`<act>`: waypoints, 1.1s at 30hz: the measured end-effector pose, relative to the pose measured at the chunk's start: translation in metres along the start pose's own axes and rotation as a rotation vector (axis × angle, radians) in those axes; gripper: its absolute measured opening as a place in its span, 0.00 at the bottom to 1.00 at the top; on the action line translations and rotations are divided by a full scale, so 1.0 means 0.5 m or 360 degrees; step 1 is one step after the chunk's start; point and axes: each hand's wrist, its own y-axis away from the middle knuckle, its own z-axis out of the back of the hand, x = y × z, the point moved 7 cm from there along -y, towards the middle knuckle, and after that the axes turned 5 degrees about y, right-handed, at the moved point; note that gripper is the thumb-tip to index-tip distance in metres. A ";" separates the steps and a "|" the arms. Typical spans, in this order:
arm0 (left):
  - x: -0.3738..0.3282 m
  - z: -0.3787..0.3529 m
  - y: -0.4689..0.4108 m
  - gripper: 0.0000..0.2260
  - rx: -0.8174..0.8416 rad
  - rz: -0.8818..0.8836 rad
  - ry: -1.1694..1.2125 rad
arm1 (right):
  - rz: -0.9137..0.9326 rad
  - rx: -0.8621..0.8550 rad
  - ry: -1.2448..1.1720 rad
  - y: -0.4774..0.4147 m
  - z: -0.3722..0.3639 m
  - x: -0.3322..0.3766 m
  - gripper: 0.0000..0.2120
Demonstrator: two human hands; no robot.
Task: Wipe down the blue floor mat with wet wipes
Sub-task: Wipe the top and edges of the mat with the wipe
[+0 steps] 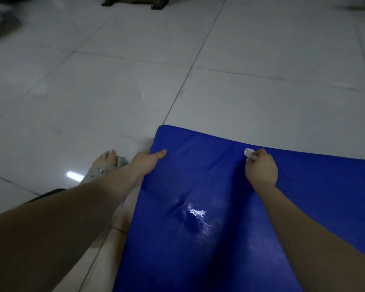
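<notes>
blue mat (198,239) lies on pale floor tiles (114,81). your left hand (144,163) grips its edge. your right hand (261,167) pinches a balled white wipe (249,153) against it.

The blue mat (230,207) looks like smooth plastic, wet and shiny mid-surface; the floor (114,81) is glossy pale tile.

You are looking down at a floor (114,81) of large pale grey glossy tiles, split by thin dark grout lines (195,57) that run away from you at a slant. A small bright streak of reflected light (73,174) sits on the tile at your lower left, and the room is otherwise dim. At the far edge stands the dark base of some furniture (135,2), with a blurred dark shape (0,22) in the far left corner.
</notes>
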 end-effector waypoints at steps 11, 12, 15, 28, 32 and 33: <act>-0.134 0.000 0.237 0.18 0.0118 -0.0304 -0.0020 | 0.0347 -0.0072 -0.0785 0.165 0.139 0.359 0.05; -0.148 0.003 0.267 0.17 0.0117 -0.0339 0.0001 | 0.0425 -0.0075 -0.0806 0.193 0.168 0.398 0.05; -0.172 0.010 0.343 0.21 0.0116 -0.0372 0.0101 | 0.0675 -0.0095 -0.0792 0.276 0.248 0.486 0.06; -0.231 -0.013 0.564 0.16 0.0312 -0.0570 0.0189 | 0.0544 -0.0324 -0.0356 0.283 0.471 0.390 0.06; -0.239 -0.025 0.574 0.14 0.0424 -0.0611 0.0182 | 0.0143 -0.0311 -0.0369 0.259 0.477 0.271 0.09; -0.245 -0.027 0.581 0.14 0.0429 -0.0639 0.0144 | 0.0148 -0.0304 -0.0455 0.265 0.479 0.289 0.09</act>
